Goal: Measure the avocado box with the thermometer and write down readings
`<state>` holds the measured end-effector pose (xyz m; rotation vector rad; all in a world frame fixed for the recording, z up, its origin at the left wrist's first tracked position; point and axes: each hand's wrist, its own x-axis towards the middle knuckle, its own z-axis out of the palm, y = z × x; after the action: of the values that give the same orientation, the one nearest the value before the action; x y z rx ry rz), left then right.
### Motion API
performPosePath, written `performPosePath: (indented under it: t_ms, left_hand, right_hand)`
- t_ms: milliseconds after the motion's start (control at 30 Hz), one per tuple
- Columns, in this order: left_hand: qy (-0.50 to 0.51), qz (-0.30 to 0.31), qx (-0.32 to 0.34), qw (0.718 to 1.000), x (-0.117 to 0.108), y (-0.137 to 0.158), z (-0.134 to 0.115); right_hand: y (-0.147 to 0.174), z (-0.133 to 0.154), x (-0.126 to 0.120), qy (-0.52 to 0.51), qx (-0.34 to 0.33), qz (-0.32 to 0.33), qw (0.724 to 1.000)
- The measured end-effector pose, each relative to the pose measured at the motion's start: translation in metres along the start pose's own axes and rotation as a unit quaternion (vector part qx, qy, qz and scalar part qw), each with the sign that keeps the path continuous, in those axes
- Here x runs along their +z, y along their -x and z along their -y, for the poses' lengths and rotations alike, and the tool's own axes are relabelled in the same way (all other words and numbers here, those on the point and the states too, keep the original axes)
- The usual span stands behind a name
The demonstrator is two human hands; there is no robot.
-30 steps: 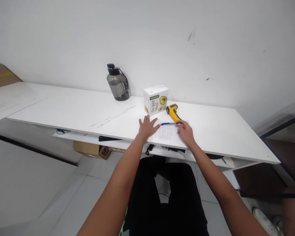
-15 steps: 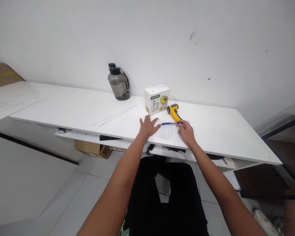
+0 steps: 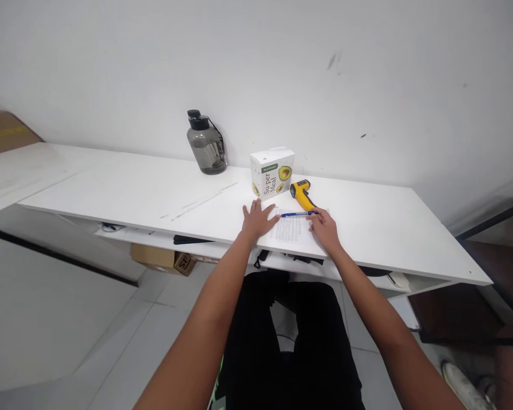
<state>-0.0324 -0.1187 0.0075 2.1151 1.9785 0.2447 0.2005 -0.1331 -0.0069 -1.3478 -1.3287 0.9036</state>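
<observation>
A sheet of paper (image 3: pixel 287 231) with rows of small print lies near the front edge of the white table. Flat on its left side rests my left hand (image 3: pixel 256 221), fingers spread. My right hand (image 3: pixel 324 229) pinches the right end of a blue pen (image 3: pixel 296 214), which lies crosswise over the upper part of the sheet; its left end comes close to my left thumb. Just beyond the pen is a yellow and black infrared thermometer gun (image 3: pixel 301 194). A white box with avocado pictures (image 3: pixel 271 173) stands upright behind my left hand.
A grey jug-like bottle with a black lid (image 3: pixel 207 145) stands by the wall. A cardboard box (image 3: pixel 7 131) sits at the far left. Under the white tabletop (image 3: pixel 367 222) a shelf holds dark items, and another cardboard box (image 3: pixel 160 258) is below it.
</observation>
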Motion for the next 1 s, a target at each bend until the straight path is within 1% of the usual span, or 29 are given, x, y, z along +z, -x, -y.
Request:
performPosePath:
  t_ms: [233,800,900,967,1000]
  left_hand:
    - [-0.001,-0.011,0.002,1.000,0.0020,-0.0014,0.0010]
    - [0.022,-0.012,-0.001,1.000,0.0017,-0.0024,0.0003]
    - [0.054,-0.035,-0.005,0.998,0.0036,-0.0032,0.0021]
    - [0.109,-0.073,-0.018,0.991,0.0055,-0.0049,0.0055]
    - [0.150,-0.100,-0.031,0.983,0.0063,-0.0064,0.0075]
  right_hand:
    - [-0.0014,-0.0026,-0.0003,0.004,-0.004,0.003,1.000]
    - [-0.0011,0.0000,-0.0003,0.012,0.009,0.000,1.000]
    - [-0.0021,-0.0010,0.0000,0.015,0.013,0.002,1.000]
    - [-0.0024,-0.0020,0.0007,0.028,0.016,0.007,0.999]
    - [-0.0023,-0.0023,0.0013,0.040,0.016,0.012,0.999]
